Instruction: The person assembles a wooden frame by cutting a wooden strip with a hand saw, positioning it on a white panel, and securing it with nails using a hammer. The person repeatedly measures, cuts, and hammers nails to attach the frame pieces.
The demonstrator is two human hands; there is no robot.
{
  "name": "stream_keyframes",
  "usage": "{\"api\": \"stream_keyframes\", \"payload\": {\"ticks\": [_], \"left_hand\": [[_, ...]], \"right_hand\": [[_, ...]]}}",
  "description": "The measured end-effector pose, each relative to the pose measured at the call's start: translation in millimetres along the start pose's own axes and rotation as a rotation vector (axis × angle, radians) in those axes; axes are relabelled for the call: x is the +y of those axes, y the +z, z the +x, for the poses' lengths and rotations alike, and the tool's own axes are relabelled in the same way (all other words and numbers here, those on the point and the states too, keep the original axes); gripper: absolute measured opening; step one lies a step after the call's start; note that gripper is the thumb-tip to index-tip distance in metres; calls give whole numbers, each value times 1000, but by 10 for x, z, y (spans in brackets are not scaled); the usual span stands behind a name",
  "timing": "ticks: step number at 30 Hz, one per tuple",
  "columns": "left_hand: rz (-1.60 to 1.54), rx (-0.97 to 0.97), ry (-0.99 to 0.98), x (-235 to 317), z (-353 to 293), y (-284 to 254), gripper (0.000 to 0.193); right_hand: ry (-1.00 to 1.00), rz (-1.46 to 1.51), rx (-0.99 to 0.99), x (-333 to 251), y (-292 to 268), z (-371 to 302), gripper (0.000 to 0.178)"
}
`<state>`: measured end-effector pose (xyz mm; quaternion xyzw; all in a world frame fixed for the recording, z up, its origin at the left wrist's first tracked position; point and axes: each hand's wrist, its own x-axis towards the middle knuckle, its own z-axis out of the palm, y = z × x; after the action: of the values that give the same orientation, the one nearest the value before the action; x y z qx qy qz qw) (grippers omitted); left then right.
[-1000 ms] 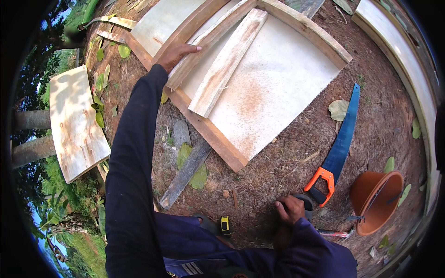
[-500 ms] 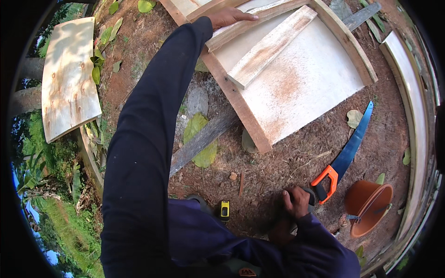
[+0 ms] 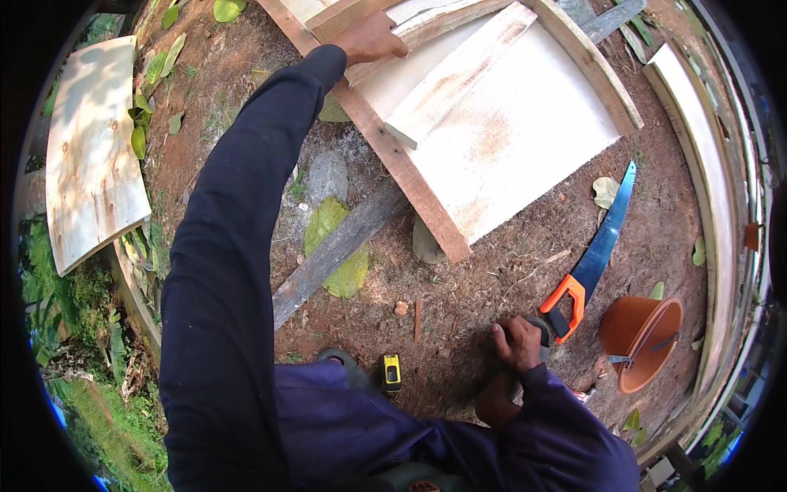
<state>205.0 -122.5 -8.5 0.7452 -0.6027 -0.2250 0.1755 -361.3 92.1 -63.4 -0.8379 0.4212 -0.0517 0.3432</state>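
My left hand is at the far side, its fingers bent over the near-left end of a rough wooden strip of a framed panel. A second pale wooden strip lies slantwise on the panel's white sheet, where brown sawdust is scattered. Down near my foot, my right hand hangs with loosely curled fingers, thumb apart, and nothing visible in it. Just right of it a handsaw with an orange and black handle lies on the soil. A yellow and black tape measure rests by my other foot.
An orange-brown bucket lies tipped at the right. Beyond it runs a long wooden board. A pale plywood sheet stands at the left. A grey plank sticks out under the panel, among dry leaves.
My left hand has slid along the strip toward its near-left end, and its fingers are more bent. My right hand has barely moved. The whole view has shifted slightly.
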Motion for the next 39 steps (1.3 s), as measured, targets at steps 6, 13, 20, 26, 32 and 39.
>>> {"api": "stream_keyframes", "payload": {"ticks": [6,13,20,26,32,39], "left_hand": [[-55,206,45,-165,-52,27,41],[-122,147,40,-228,-31,-6,44],[-51,140,85,-125,11,-94,50],[-44,63,70,-128,49,-57,59],[-66,5,37,-319,152,28,76],[169,207,44,-212,146,360,50]], "right_hand": [[-43,-14,-12,7,-23,17,23],[-46,34,9,-48,-58,36,21],[-24,21,2,0,-17,71,18],[-30,19,-23,-1,-23,43,18],[-49,13,-3,-28,-35,54,19],[-67,-40,-8,69,39,16,20]]}}
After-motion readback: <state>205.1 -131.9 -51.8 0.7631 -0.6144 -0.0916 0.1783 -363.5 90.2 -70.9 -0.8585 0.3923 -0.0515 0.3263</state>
